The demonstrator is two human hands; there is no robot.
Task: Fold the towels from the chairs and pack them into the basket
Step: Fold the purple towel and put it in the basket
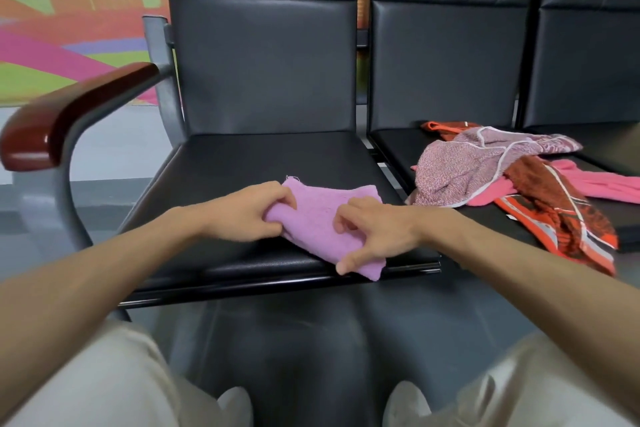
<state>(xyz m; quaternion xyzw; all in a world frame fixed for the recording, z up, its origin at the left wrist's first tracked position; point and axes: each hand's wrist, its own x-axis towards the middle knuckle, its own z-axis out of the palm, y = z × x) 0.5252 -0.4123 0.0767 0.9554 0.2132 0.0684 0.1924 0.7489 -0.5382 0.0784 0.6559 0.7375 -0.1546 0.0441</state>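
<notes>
Purple terry, already doubled over by the look of it: the purple towel (329, 218) lies at the front edge of the black chair seat (242, 163), in the middle of the frame, with one corner hanging a little over the lip. The left hand (242, 215) has its fingers curled and pinches the towel's left edge. The right hand (377, 232) sits on the cloth with bent fingers nipping the top layer, and its thumb is stretched flat by the near corner.

From where I stand, this is a fold half made. To do it well, I'd say bring the pinched left edge across to meet the right one and match the corners before letting go. Then run a flat palm over it so the soft pile doesn't spring open. Drawing it back from the lip first would stop it sliding off.

Over at the right of the frame, on the next seat, a heap of cloths (502, 177) in speckled pink, red-orange and plain pink waits, tangled enough that I can't count the pieces, and the pink one runs off the frame edge. No basket shows anywhere. How many layers the purple towel has, I can't make out.
</notes>
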